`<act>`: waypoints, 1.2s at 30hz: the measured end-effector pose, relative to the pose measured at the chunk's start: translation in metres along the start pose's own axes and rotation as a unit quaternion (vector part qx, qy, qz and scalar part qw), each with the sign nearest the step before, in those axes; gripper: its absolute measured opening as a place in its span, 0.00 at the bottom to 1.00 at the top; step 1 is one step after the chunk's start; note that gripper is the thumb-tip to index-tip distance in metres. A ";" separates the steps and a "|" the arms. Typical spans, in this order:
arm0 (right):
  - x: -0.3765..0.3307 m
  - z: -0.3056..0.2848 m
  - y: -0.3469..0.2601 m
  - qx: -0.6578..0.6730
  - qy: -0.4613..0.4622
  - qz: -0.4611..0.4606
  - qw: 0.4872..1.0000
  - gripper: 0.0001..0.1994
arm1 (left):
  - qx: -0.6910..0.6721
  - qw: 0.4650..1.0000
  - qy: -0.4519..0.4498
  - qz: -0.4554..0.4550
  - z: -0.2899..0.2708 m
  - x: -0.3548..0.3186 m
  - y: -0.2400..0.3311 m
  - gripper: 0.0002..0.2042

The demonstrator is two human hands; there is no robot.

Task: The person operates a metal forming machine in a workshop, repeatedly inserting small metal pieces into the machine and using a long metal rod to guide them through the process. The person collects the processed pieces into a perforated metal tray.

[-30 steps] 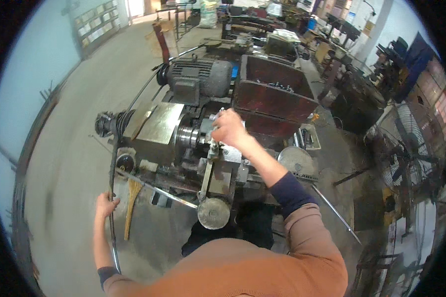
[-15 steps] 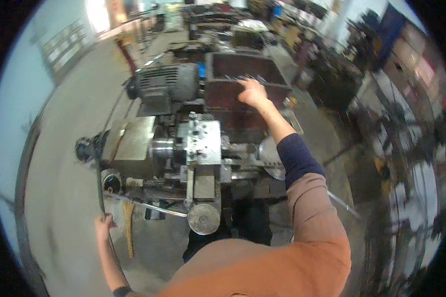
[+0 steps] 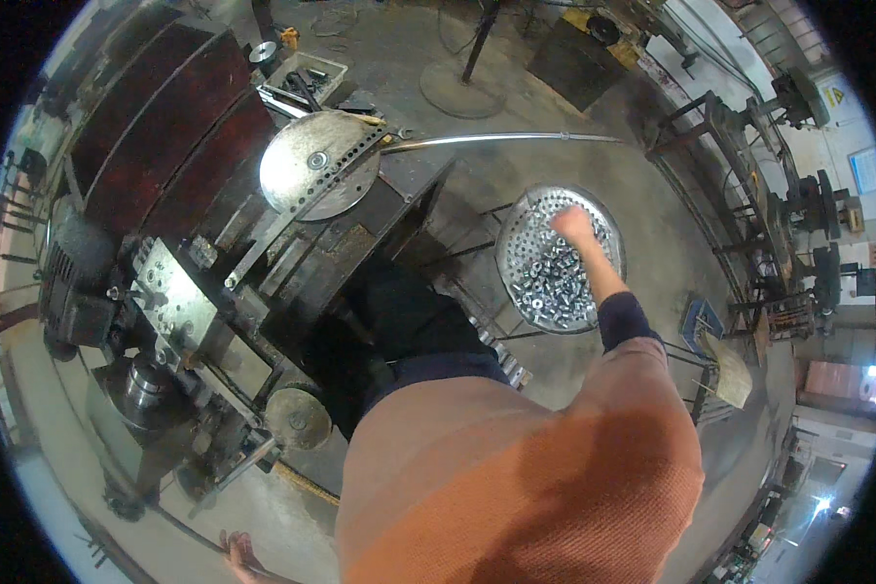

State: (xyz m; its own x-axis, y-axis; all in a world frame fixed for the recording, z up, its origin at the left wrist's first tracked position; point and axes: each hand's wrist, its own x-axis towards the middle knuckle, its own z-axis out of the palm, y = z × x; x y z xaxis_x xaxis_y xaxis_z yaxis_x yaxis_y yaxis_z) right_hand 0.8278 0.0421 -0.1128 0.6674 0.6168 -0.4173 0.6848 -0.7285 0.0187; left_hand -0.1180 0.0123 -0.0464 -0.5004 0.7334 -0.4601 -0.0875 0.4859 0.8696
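My right hand (image 3: 572, 225) is over a round, perforated metal stool seat (image 3: 507, 258) with a pile of small shiny metal parts (image 3: 555, 287) on it. Its fingers are curled closed and slightly blurred; anything inside them is hidden. At the lower left, my left hand (image 3: 240, 557) is around a long dark rod (image 3: 180, 529) that runs past the lathe, partly cut off by the picture's rim. The lathe stands to my left, with its bright tool block (image 3: 175, 297), chuck (image 3: 146, 384) and round handwheel (image 3: 298, 419).
A large round metal disc (image 3: 292, 161) and a perforated flat bar (image 3: 297, 216) lie on the lathe bed. Beyond are a dark red metal box (image 3: 156, 117) and a small tray of parts (image 3: 331, 83). A long shiny pipe (image 3: 496, 139) extends rightward. Machine benches (image 3: 740, 165) line the right side.
My view has swung right, bringing the stool into sight. My right hand has moved from over the dark red box to the pile of parts. My left hand stays at the rod.
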 end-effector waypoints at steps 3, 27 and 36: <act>-0.008 0.066 0.024 0.028 -0.034 0.056 0.997 0.19 | -0.012 1.000 -0.003 -0.004 0.012 0.001 0.001 0.24; -0.008 0.073 -0.014 -0.123 -0.147 -0.077 0.978 0.19 | -0.037 0.998 -0.053 0.018 0.017 -0.004 0.004 0.23; 0.008 0.091 -0.019 -0.160 -0.157 -0.084 0.971 0.21 | -0.025 0.998 -0.048 0.028 0.017 -0.008 0.003 0.23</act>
State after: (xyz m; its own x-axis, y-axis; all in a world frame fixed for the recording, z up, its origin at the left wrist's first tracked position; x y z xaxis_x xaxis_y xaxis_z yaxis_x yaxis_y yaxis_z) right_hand 0.7936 0.0331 -0.1992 0.4513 0.5610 -0.6940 0.8653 -0.4651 0.1867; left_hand -0.0994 0.0157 -0.0428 -0.4207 0.8027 -0.4228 -0.1062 0.4193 0.9016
